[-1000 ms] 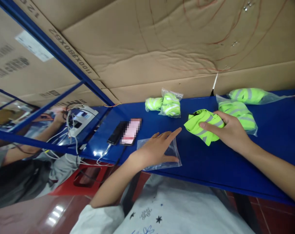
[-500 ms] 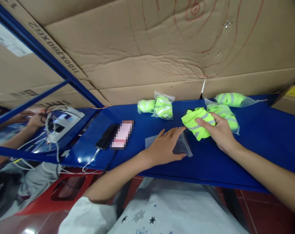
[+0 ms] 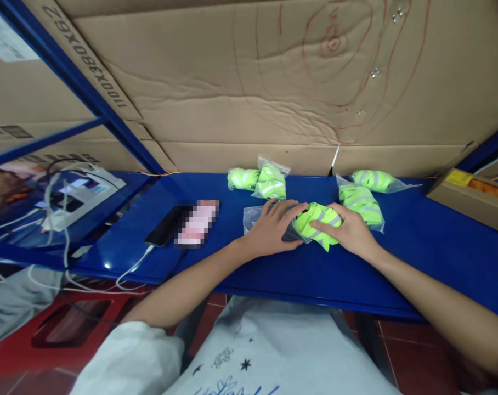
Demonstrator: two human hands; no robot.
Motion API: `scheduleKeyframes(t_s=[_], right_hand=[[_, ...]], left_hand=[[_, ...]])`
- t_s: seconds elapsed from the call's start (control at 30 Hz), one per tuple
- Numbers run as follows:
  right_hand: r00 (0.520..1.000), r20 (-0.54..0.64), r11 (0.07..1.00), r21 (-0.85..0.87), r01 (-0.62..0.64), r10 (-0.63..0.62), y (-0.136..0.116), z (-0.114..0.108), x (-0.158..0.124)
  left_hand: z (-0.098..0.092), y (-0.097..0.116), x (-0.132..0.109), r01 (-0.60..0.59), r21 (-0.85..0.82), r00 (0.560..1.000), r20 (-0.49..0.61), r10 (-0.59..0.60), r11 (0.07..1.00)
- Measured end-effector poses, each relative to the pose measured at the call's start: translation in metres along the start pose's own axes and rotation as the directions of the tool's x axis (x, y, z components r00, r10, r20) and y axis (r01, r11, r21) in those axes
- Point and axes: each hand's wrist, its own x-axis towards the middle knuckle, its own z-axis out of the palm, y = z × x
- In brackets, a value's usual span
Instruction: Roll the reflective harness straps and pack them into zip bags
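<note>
My right hand point(image 3: 351, 229) is closed on a folded neon yellow-green reflective vest point(image 3: 320, 224) with grey bands, thumb on top. Its left end sits at the mouth of a clear plastic bag point(image 3: 251, 218); how far inside it reaches is partly hidden. My left hand point(image 3: 272, 229) holds the bag's mouth, thumb and fingers spread around its edge. Behind my right hand lie two bagged yellow-green bundles, one nearer point(image 3: 362, 204) and one farther back point(image 3: 372, 180). Two more, a left one point(image 3: 243, 178) and a right one point(image 3: 271, 181), lie behind my left hand.
On the blue table point(image 3: 422, 258), a black phone point(image 3: 167, 227) on a white cable lies beside a pixelated pink item point(image 3: 196, 224). A cardboard panel point(image 3: 191, 82) stands behind. A carton point(image 3: 471, 200) is at right. Cables and a white device point(image 3: 84, 197) lie left, beyond a blue frame.
My right hand has brought the vest left and down to the bag's mouth, against my left hand. The bag's mouth now surrounds the vest's left end. The view has shifted slightly.
</note>
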Motion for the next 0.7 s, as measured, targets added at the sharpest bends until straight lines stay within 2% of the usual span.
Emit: scheduleKeyframes(t_s=[0.1, 0.23, 0.43, 0.6, 0.7], right_hand=[[0.999, 0.015, 0.997, -0.066, 0.045, -0.044, 0.001, 0.0, -0.002], [0.996, 0.046, 0.978, -0.19, 0.083, -0.076, 0.002, -0.002, -0.003], [0.987, 0.117, 0.959, -0.247, 0.135, -0.109, 0.004, -0.003, -0.003], [0.979, 0.136, 0.941, -0.283, 0.184, -0.15, 0.0, 0.0, -0.007], [0.978, 0.145, 0.921, -0.339, 0.194, -0.153, -0.004, -0.001, -0.009]], left_hand=[[0.001, -0.003, 0.001, 0.028, -0.078, 0.998, 0.054, -0.024, 0.997], [0.001, -0.006, 0.002, 0.073, -0.119, 0.996, 0.052, -0.067, 0.99], [0.003, 0.001, 0.002, -0.004, -0.128, 0.999, 0.05, 0.01, 0.992], [0.002, 0.003, 0.004, 0.096, -0.212, 0.991, 0.113, -0.073, 0.973], [-0.001, 0.005, 0.005, 0.09, -0.208, 0.99, 0.125, -0.065, 0.974]])
